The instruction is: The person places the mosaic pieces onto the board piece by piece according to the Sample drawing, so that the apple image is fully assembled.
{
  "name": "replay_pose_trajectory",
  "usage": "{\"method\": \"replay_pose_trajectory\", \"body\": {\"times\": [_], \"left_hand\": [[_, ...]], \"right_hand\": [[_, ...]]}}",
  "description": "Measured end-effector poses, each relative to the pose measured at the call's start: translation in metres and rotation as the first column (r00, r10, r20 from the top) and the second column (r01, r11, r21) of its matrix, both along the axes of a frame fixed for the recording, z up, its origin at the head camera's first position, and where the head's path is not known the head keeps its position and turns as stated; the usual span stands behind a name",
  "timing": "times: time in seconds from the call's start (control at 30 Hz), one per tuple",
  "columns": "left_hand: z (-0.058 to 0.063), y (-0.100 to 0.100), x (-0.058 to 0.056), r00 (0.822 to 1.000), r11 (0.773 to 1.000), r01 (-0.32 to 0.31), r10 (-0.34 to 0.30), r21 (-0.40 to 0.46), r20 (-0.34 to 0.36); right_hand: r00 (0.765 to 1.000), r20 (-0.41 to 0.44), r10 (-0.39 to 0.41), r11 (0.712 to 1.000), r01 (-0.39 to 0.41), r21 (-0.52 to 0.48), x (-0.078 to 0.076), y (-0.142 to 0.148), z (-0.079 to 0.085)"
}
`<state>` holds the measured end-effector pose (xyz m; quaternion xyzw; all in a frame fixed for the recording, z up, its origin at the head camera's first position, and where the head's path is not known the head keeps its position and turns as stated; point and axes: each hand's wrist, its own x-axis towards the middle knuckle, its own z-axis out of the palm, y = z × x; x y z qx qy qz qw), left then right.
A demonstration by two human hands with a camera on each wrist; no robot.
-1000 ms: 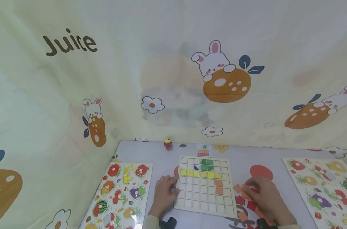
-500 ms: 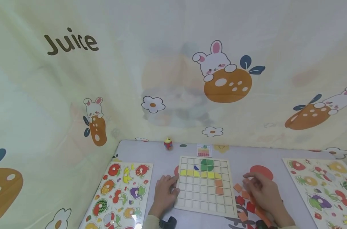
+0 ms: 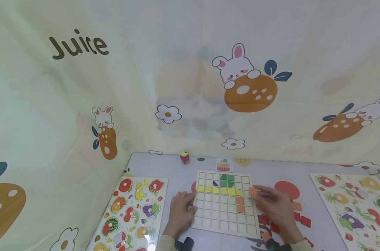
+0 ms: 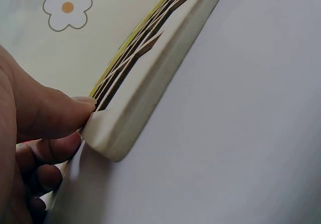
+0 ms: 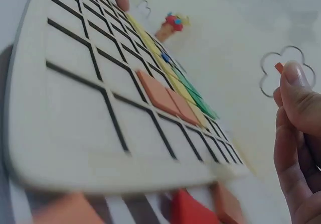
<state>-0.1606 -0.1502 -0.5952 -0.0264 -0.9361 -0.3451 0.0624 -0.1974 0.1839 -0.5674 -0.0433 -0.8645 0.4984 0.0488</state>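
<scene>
A pale grid board (image 3: 210, 216) lies on the table, with green pieces (image 3: 227, 181) at its top, a small blue piece (image 3: 215, 183), a row of yellow tiles (image 3: 215, 190) and two orange tiles (image 3: 240, 205) below that row. At the board's left edge, my left hand (image 3: 180, 211) holds it by the rim; its thumb (image 4: 65, 111) touches the board's side (image 4: 150, 91). My right hand (image 3: 276, 205) pinches an orange square tile (image 3: 252, 191) between thumb and finger, raised beside the board's right edge. That tile shows edge-on in the right wrist view.
Loose red tiles (image 3: 305, 221) and orange tiles lie right of the board, partly behind my right hand. A pattern card (image 3: 224, 165) and a small figurine (image 3: 184, 157) stand behind it. Fruit puzzle boards flank both sides, left (image 3: 131, 209) and right (image 3: 356, 205).
My right hand has lifted an orange tile from the loose pile and carried it left to the board's right edge, uncovering more tiles. My left hand stays in place.
</scene>
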Motion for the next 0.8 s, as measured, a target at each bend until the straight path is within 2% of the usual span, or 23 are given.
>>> {"method": "replay_pose_trajectory", "body": {"times": [0.2,0.3,0.4,0.57,0.8], "left_hand": [[0.0,0.0,-0.001,1.0,1.0,0.005,-0.005,0.006,0.002],[0.0,0.0,-0.001,1.0,1.0,0.009,-0.009,0.011,0.0],[0.0,-0.001,-0.001,1.0,1.0,0.006,-0.006,0.005,0.002],[-0.001,-0.001,0.0,1.0,1.0,0.005,-0.005,-0.007,-0.009],[-0.001,-0.001,0.0,1.0,1.0,0.007,-0.007,-0.003,0.005]], "right_hand": [[0.993,-0.041,0.107,0.992,-0.109,-0.061,-0.006,-0.016,-0.01],[0.989,-0.02,0.145,0.984,-0.146,-0.106,-0.009,-0.022,-0.013],[0.985,0.009,0.175,0.98,-0.173,-0.1,-0.011,-0.026,-0.015],[0.97,0.027,0.24,0.971,-0.239,-0.019,-0.013,-0.03,-0.017],[0.954,0.062,0.292,0.936,-0.299,0.184,-0.014,-0.036,-0.018]]}}
